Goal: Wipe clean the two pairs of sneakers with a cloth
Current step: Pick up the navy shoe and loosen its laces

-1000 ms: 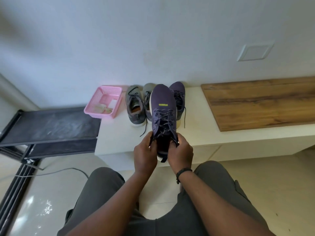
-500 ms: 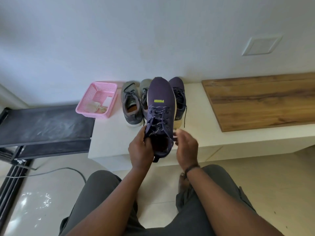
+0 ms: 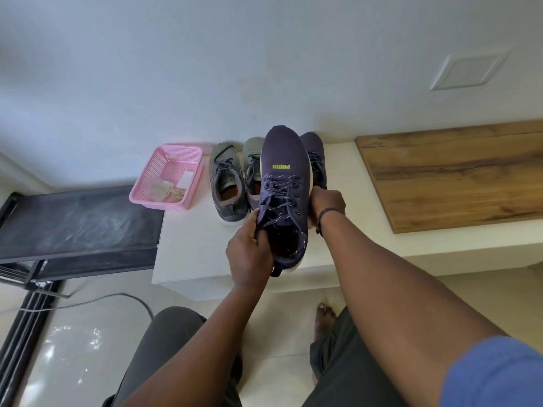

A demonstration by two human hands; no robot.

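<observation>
Purple sneaker (image 3: 283, 183) held up in the air over the white bench (image 3: 194, 245), toe pointing away toward the wall, laces on top, yellow-green logo showing near the toe

Left hand (image 3: 249, 254) at the heel end, fingers curled round the left edge of the shoe's opening, thumb on the laces side

Right hand (image 3: 326, 202) on the right side of the shoe near the middle, fingers curled in against the white sole edge; dark band on that wrist

Other purple sneaker (image 3: 316, 160) on the bench, just behind the held one and partly hidden by it

Pair of grey sneakers (image 3: 232, 183) side by side on the bench, just left of the purple ones, toes to the wall

Pink basket (image 3: 152, 168) to the left of the grey pair, at the bench's back corner, with a crumpled cloth (image 3: 161, 189) and a small white thing lying inside

Wooden board (image 3: 452, 174) on the right part of the bench, well apart from the shoes

Black rack (image 3: 79, 221) left of the bench, lower down

Legs in dark trousers at the bottom, a bare foot (image 3: 323, 318) on the shiny floor
</observation>
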